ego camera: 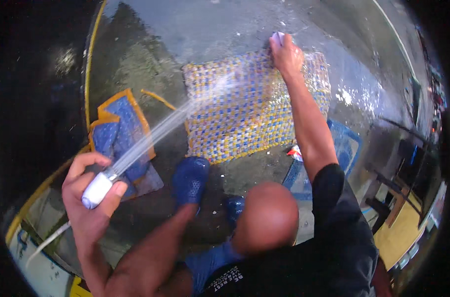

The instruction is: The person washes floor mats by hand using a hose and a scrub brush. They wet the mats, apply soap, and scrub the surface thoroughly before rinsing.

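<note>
My left hand (91,185) grips a white spray nozzle (97,190), with a pale hose (50,239) running down below the wrist. A jet of water (154,139) leaves the nozzle and strikes a woven mat (239,107) of blue, yellow and white strips. The mat lies flat on the wet floor, wet and shiny on its right part. At the mat's far edge my right hand (288,55) is closed around a small pale lilac object (278,38), mostly covered by the fingers; whether it is a brush or soap, I cannot tell.
A crumpled blue mat with orange edging (126,122) lies left, near a loose orange strip (158,98). Another blue mat (343,144) is partly under my right arm, beside a red-and-white scrap (295,153). My blue clog (190,180) nearly touches the woven mat. Wooden furniture (399,226) stands right.
</note>
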Motion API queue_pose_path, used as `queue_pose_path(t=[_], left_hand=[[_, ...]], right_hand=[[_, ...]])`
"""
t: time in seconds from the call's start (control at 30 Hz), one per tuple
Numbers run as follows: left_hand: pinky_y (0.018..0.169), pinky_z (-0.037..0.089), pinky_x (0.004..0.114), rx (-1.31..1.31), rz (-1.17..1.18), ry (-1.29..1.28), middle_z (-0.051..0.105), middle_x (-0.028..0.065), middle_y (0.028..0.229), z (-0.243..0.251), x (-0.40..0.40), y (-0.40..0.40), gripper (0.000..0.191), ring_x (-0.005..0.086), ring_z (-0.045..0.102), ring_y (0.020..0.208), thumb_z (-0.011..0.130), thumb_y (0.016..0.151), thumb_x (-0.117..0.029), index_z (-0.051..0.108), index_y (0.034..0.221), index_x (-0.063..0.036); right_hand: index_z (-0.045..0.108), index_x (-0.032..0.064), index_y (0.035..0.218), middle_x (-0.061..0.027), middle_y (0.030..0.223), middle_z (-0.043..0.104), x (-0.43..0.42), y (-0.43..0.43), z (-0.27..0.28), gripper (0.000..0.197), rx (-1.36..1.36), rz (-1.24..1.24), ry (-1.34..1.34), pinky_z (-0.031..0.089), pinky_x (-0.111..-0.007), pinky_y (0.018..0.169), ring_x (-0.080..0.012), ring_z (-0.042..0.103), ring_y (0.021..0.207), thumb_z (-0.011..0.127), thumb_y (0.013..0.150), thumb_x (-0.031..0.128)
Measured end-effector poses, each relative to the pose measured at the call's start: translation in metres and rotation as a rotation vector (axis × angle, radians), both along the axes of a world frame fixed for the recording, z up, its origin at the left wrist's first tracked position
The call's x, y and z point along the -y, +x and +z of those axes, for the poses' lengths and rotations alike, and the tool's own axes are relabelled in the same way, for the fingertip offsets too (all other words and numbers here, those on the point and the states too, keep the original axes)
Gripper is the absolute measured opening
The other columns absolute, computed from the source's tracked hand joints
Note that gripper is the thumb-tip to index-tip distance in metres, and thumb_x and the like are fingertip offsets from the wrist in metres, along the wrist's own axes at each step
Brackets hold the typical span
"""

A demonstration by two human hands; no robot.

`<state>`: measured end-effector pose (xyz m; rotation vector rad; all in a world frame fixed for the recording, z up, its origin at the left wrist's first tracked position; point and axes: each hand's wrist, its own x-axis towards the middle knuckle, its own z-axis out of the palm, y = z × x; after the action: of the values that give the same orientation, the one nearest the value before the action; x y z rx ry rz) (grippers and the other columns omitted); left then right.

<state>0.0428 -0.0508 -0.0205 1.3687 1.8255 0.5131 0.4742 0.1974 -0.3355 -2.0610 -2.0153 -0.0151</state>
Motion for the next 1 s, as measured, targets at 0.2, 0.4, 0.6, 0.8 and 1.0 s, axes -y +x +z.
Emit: queue_pose_path(t=[0.2,0.4,0.6,0.8,1.0], left_hand=[[0.07,0.047,0.03,0.003,0.018,0.058,0.068,0.0124,0.106,0.001,0.024,-0.006,0.019,0.0167,0.064,0.078,0.085,0.074,-0.011,0.073,0.079,0.0033],[0.069,0.048,0.031,-0.021,0.05,0.059,0.069,0.0131,0.104,0.012,0.037,0.003,0.019,0.0187,0.066,0.079,0.087,0.074,-0.01,0.074,0.078,0.0027],[0.068,0.049,0.033,-0.037,0.022,0.132,0.07,0.0128,0.102,0.006,0.045,0.0,0.018,0.0185,0.066,0.077,0.087,0.074,-0.009,0.074,0.079,0.0016],[0.069,0.05,0.034,-0.048,-0.062,0.138,0.07,0.0146,0.102,0.012,0.039,0.001,0.018,0.0212,0.067,0.078,0.087,0.073,-0.009,0.073,0.077,0.0021],[0.069,0.051,0.035,-0.011,-0.015,0.141,0.07,0.0153,0.099,0.001,0.036,0.012,0.02,0.0232,0.068,0.078,0.088,0.073,-0.009,0.072,0.075,0.0021]], right_hand=[[0.06,0.0122,0.09,-0.0113,0.076,0.068,0.191,-0.134,0.027,0.03,-0.361,0.987,-0.296,0.056,-0.049,0.06,-0.0367,0.069,0.066,0.08,0.088,0.034],[0.051,0.0135,0.116,-0.0205,0.086,0.074,0.067,-0.154,-0.022,0.03,-0.095,0.938,-0.242,0.057,-0.055,0.062,-0.0425,0.074,0.077,0.058,0.101,0.039],[0.058,0.0082,0.107,-0.0225,0.084,0.074,0.08,-0.205,0.002,0.031,-0.134,0.681,-0.363,0.058,-0.055,0.064,-0.0438,0.074,0.075,0.059,0.101,0.039],[0.063,0.0138,0.117,-0.0248,0.103,0.074,0.078,-0.045,-0.018,0.049,-0.207,0.093,-0.245,0.055,-0.06,0.08,-0.0489,0.072,0.091,0.056,0.099,0.059],[0.06,0.0045,0.116,-0.0308,0.097,0.074,0.025,0.071,-0.017,0.056,-0.022,-0.326,-0.039,0.054,-0.061,0.084,-0.0542,0.07,0.093,0.055,0.102,0.059]])
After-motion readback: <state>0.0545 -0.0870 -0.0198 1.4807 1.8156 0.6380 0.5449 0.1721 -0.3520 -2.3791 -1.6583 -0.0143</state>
